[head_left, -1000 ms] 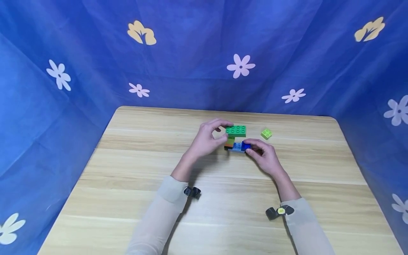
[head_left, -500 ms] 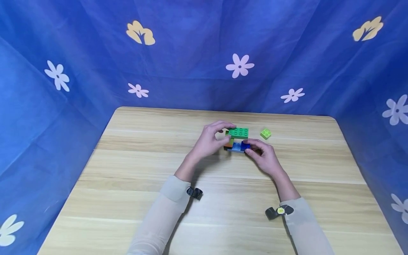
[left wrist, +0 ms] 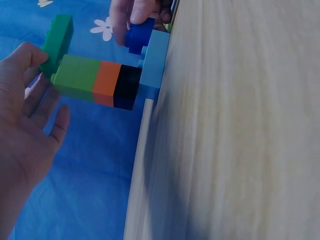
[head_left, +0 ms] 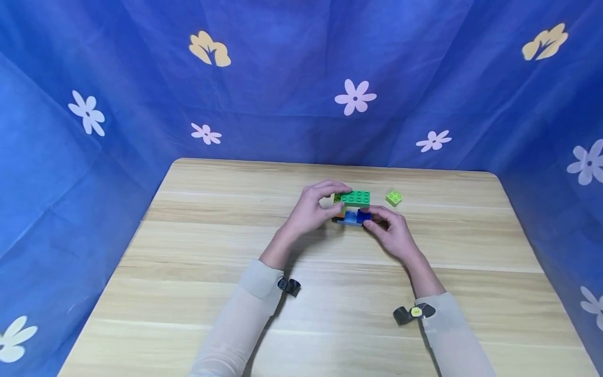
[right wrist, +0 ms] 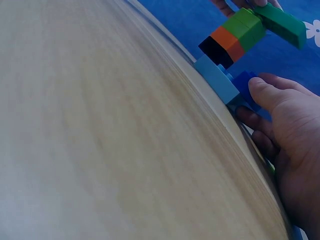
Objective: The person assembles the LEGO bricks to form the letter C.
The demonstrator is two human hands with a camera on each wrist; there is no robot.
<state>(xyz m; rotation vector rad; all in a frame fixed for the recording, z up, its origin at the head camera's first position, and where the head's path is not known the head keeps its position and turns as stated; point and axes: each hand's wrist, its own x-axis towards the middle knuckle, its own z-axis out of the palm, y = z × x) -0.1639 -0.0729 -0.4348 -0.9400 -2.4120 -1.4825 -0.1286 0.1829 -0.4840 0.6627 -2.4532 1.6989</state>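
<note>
A long green brick is pinched between the thumb and fingers of my left hand. It lies tilted against the top of a stack; whether its studs are joined there I cannot tell. The stack has a lime-green part, an orange brick and a black brick, standing on one end of a light blue brick. On that base's other end sits a dark blue brick, which my right hand holds between thumb and forefinger. The green brick overhangs toward the dark blue one, with a gap between.
One loose lime-green brick lies on the wooden table, behind my right hand. A blue curtain with flower prints hangs along the table's back and sides.
My left hand has moved right and slightly nearer with the green brick, uncovering some of the stack's lime-green top. My right hand stays on the dark blue brick.
</note>
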